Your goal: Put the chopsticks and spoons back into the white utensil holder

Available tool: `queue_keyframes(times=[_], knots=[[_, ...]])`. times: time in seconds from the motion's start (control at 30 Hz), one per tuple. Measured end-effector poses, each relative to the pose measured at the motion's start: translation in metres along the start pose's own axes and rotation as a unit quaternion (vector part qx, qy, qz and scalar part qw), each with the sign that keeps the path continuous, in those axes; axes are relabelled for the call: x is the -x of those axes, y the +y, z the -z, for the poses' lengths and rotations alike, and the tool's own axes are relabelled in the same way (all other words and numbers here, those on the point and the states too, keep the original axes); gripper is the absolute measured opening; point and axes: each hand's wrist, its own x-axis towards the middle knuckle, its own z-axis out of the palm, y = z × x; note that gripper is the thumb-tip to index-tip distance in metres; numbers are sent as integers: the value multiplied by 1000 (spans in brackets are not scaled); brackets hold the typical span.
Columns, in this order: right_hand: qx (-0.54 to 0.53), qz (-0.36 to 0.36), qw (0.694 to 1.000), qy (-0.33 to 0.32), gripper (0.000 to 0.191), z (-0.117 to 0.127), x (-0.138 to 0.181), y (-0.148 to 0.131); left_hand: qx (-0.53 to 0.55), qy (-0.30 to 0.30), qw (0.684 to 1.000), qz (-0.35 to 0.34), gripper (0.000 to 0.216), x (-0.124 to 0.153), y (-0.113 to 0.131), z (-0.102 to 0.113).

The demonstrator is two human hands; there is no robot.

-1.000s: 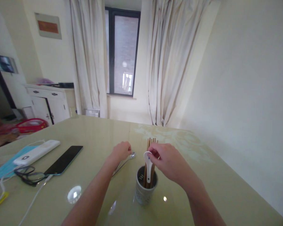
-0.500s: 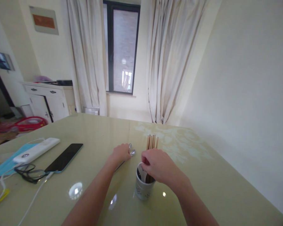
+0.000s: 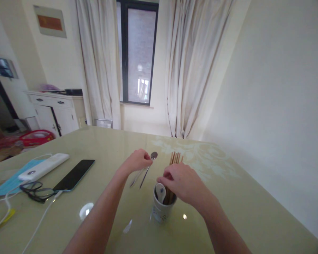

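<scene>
A grey cup (image 3: 161, 211) stands on the glossy table (image 3: 228, 197). It holds brown chopsticks (image 3: 176, 157) and a white ceramic spoon (image 3: 160, 191). My right hand (image 3: 181, 183) hovers over the cup's rim with fingers curled, touching the chopsticks; I cannot make out a firm grip. My left hand (image 3: 136, 161) is closed on metal spoons (image 3: 147, 168), lifted off the table just left of the cup, bowl end up.
A black phone (image 3: 74, 175), a white power bank (image 3: 43, 166), glasses (image 3: 37, 192), a blue mask (image 3: 9, 181) and white cables lie at the table's left. A wall runs along the right; curtains and a window stand behind.
The white spoon went down into the cup and my right hand let it go. My left hand raised the metal spoons from the table.
</scene>
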Motion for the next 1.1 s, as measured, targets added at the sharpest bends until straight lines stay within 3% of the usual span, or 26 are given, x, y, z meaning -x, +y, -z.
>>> queue_keyframes(times=[0.13, 0.27, 0.37, 0.47, 0.63, 0.73, 0.87, 1.0, 1.1], knots=[[-100, 1, 988, 121, 33, 12, 0, 7, 165, 41, 982, -81, 23, 15, 18, 28], [-264, 6, 935, 237, 35, 21, 4, 11, 278, 35, 941, -189, 27, 43, 51, 45], [-350, 53, 900, 253, 34, 25, 11, 11, 271, 17, 932, -239, 23, 62, 78, 47], [-358, 70, 890, 273, 25, 30, 18, 9, 269, 7, 929, -253, 19, 71, 94, 45], [-367, 43, 873, 317, 26, 39, 25, 14, 258, -24, 938, -231, 21, 59, 83, 38], [-360, 36, 878, 313, 26, 40, 23, 21, 158, -92, 965, -187, 25, 49, 65, 28], [-308, 25, 922, 235, 24, 35, 16, 28, 16, -126, 984, -124, 47, 40, 49, 11], [-249, 11, 955, 163, 17, 30, 13, 29, 52, -222, 968, -104, 53, 32, 44, 3], [-207, -11, 970, 128, 15, 29, 14, 26, 102, -280, 948, -112, 44, 28, 41, 2]])
